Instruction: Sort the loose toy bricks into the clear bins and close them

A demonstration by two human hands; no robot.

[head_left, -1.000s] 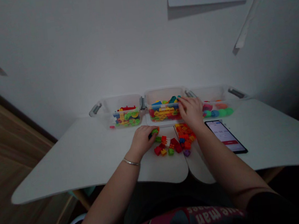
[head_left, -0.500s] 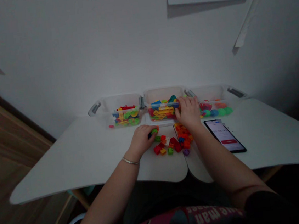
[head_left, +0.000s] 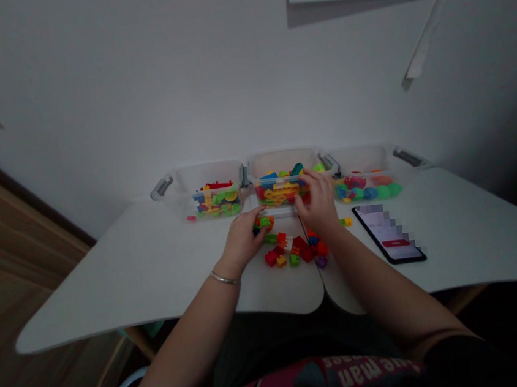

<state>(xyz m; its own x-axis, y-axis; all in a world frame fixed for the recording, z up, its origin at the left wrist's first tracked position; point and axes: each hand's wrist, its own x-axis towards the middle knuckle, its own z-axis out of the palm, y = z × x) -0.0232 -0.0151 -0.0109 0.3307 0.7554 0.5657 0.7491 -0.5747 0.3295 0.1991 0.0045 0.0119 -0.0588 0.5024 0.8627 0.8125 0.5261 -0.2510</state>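
Curving around green-and-orange toy bricks (head_left: 266,222) on the white table (head_left: 156,278), the left hand (head_left: 242,238) perhaps grips them — I cannot tell. The half-spread right hand (head_left: 319,204) hides part of the clear middle bin (head_left: 283,160).

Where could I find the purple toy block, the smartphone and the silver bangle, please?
Purple toy block (head_left: 322,262), head view: middle of its visible surface.
Smartphone (head_left: 389,233), head view: middle of its screen.
Silver bangle (head_left: 224,279), head view: front of its band.
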